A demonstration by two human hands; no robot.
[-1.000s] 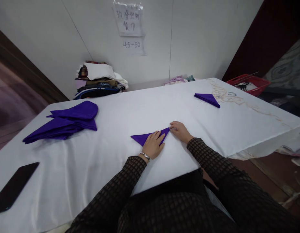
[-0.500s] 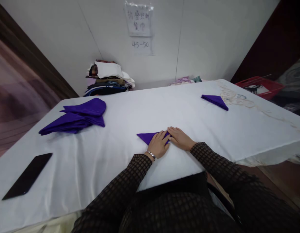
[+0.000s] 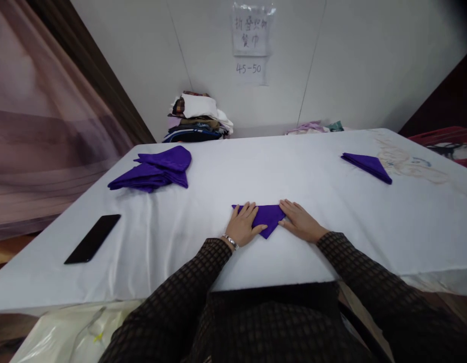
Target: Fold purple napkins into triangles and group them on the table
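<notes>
A purple cloth napkin (image 3: 269, 218), folded to a small pointed shape, lies on the white tablecloth in front of me. My left hand (image 3: 245, 225) presses flat on its left part, fingers stretched out, a bracelet at the wrist. At the napkin's right end rests my right hand (image 3: 299, 221), palm down, its fingers extended and touching the edge. Parts of the cloth are hidden under both hands. Farther right lies another folded purple napkin (image 3: 368, 166) in a triangle. To the left is a loose pile of purple napkins (image 3: 153, 170).
A black flat phone-like slab (image 3: 93, 239) lies at the left of the white-covered table (image 3: 173, 252). Behind the table's far edge sits a stack of folded clothes (image 3: 198, 118). A red basket (image 3: 450, 138) stands at the far right, and paper signs (image 3: 250, 40) hang on the wall.
My left hand has slid toward the napkin's left end, and the hands are farther apart, showing more of the napkin's middle. The camera view has turned left.
</notes>
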